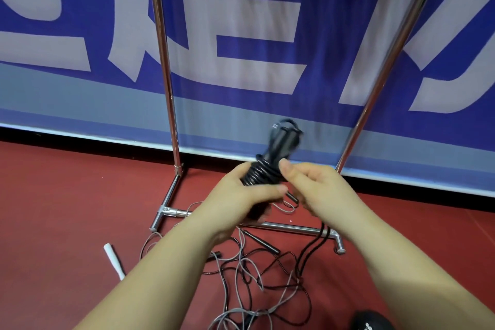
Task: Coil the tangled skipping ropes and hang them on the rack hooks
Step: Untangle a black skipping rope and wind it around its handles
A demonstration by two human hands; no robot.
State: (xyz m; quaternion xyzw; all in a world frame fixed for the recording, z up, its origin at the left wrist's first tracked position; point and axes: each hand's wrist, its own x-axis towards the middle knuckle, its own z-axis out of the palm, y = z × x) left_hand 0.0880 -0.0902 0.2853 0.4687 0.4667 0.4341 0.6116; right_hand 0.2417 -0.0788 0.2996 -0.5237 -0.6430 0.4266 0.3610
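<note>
My left hand [241, 195] grips a black skipping rope [265, 169], its cord wound in tight turns round the black handles, which stick up and are blurred. My right hand [310, 185] is curled beside the bundle and pinches the black cord, which trails down from it to the floor. More tangled ropes [257, 276], grey and black, lie on the red floor beneath my arms, with a loose black handle [263, 241] among them. The chrome rack [163, 67] stands in front of me; its hooks are above the frame.
A white handle [113, 260] lies on the floor at the left. The rack's base bar [294, 228] and feet cross the floor under my hands. A blue and white banner [254, 35] covers the wall behind. A dark round object [371, 321] sits at the bottom edge.
</note>
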